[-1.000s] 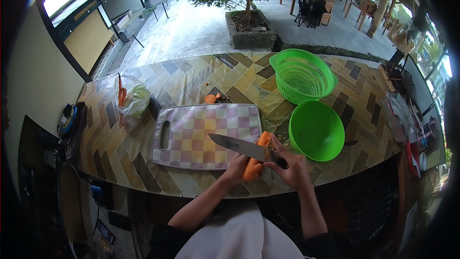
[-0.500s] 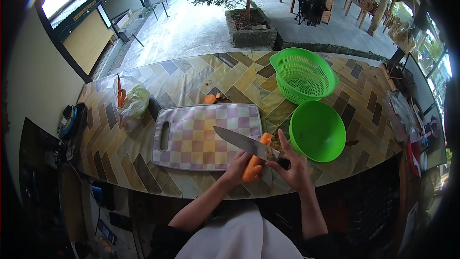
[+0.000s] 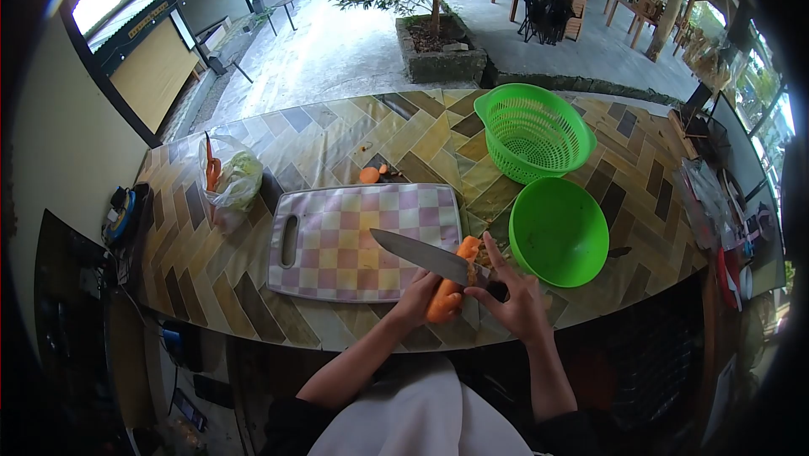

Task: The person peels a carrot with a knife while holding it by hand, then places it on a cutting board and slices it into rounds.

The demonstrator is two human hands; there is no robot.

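Note:
My left hand (image 3: 415, 299) is closed around an orange carrot (image 3: 442, 304), which it holds at the near right corner of the checkered cutting board (image 3: 337, 245). In my right hand (image 3: 516, 303) is a large kitchen knife (image 3: 420, 254). The blade lies across the carrot and points to the upper left, over the board. My right index finger is stretched out while the other fingers and thumb are at the handle, which is mostly hidden. Some peelings lie just beyond the carrot.
A green bowl (image 3: 559, 241) stands right of my right hand, with a green colander (image 3: 535, 140) behind it. Carrot pieces (image 3: 369, 174) lie past the board's far edge. A plastic bag of vegetables (image 3: 233, 178) sits on the left of the tiled table (image 3: 211, 296).
The knife has shifted slightly to the left and down along the carrot, with my right hand following. My left hand and the carrot have barely moved.

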